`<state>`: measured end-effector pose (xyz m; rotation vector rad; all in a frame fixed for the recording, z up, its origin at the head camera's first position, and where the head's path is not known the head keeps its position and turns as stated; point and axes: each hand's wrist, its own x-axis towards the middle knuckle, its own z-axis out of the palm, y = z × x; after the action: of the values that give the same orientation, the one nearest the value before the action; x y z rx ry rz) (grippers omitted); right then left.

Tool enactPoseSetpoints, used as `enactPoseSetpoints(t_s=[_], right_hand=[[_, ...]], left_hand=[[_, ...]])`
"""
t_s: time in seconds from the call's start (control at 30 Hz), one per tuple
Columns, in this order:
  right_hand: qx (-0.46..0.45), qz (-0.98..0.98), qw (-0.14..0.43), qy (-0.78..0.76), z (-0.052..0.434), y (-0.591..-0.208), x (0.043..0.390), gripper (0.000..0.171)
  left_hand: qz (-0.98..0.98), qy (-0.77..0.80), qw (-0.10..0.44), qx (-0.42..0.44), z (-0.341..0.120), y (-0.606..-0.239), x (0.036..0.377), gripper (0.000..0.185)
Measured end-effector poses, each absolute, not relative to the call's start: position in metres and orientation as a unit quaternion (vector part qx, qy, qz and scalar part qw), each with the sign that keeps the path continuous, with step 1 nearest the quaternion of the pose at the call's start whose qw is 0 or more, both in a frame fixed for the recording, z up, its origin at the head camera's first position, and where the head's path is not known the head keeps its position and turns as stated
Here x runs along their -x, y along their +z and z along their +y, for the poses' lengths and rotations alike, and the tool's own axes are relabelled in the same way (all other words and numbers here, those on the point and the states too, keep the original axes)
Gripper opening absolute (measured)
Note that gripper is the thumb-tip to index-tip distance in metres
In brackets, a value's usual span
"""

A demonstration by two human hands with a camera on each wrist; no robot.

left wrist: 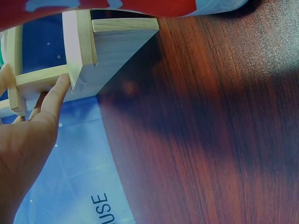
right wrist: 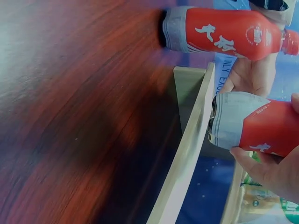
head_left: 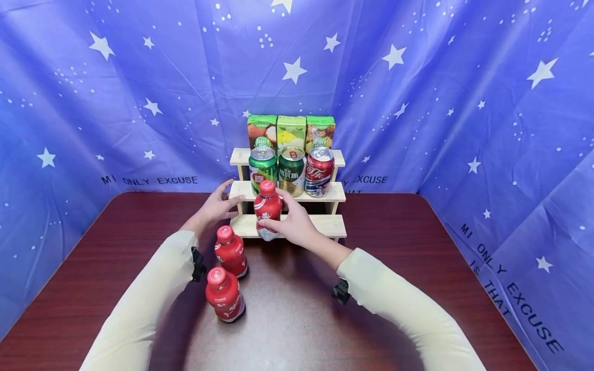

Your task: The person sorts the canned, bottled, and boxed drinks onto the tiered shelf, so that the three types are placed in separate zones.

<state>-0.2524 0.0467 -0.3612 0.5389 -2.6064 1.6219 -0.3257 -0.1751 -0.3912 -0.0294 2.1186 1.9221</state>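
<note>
My right hand (head_left: 297, 224) grips a red plastic bottle (head_left: 267, 208) with a red cap, thumb on one side and fingers on the other. The bottle's clear base (right wrist: 229, 119) is right at the lowest tier of a wooden three-tier display shelf (head_left: 320, 225). At the shelf's left end my left hand (head_left: 218, 203) holds the frame near the middle tier; in the left wrist view its fingers (left wrist: 53, 100) touch the wood. Two more red bottles, one nearer the shelf (head_left: 232, 252) and one closer to me (head_left: 225, 296), stand upright beside my left forearm.
Three juice cartons (head_left: 291, 133) line the top tier. On the middle tier are a light green can (head_left: 262, 167), a dark green and gold can (head_left: 291, 175) and a red and blue can (head_left: 319, 172). A blue starry curtain (head_left: 185, 93) hangs behind the dark red wooden table (head_left: 399, 247).
</note>
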Motion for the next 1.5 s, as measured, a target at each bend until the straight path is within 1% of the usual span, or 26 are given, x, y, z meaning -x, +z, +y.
enactPoseSetpoints(t_s=[0.27, 0.6, 0.73, 0.83, 1.03, 1.23, 1.33, 1.43, 1.5], right_hand=[[-0.136, -0.833, 0.01, 0.537, 0.032, -0.373, 0.269, 0.077], [-0.146, -0.836, 0.045, 0.527, 0.021, -0.378, 0.277, 0.077], [-0.137, -0.841, 0.065, 0.519, 0.019, -0.379, 0.279, 0.077], [-0.125, -0.844, 0.069, 0.517, 0.018, -0.38, 0.278, 0.078], [-0.116, -0.842, 0.079, 0.521, 0.02, -0.382, 0.276, 0.079], [-0.138, -0.832, 0.059, 0.534, 0.032, -0.385, 0.266, 0.078], [-0.146, -0.827, 0.059, 0.54, 0.039, -0.387, 0.258, 0.077], [-0.158, -0.819, 0.053, 0.549, 0.046, -0.39, 0.248, 0.073], [-0.172, -0.813, 0.038, 0.555, 0.049, -0.392, 0.24, 0.07]], left_hand=[[0.745, 0.656, 0.121, 0.001, -0.174, -0.399, 0.329, 0.074], [0.744, 0.657, 0.123, 0.003, -0.175, -0.398, 0.328, 0.075], [0.743, 0.657, 0.127, 0.001, -0.176, -0.398, 0.328, 0.075], [0.744, 0.656, 0.128, 0.003, -0.176, -0.398, 0.328, 0.075], [0.746, 0.654, 0.125, 0.001, -0.175, -0.397, 0.327, 0.075], [0.746, 0.654, 0.125, 0.003, -0.175, -0.396, 0.326, 0.075], [0.743, 0.658, 0.127, 0.005, -0.174, -0.396, 0.326, 0.076], [0.742, 0.658, 0.129, 0.005, -0.174, -0.395, 0.327, 0.076], [0.74, 0.66, 0.13, 0.006, -0.174, -0.395, 0.327, 0.076]])
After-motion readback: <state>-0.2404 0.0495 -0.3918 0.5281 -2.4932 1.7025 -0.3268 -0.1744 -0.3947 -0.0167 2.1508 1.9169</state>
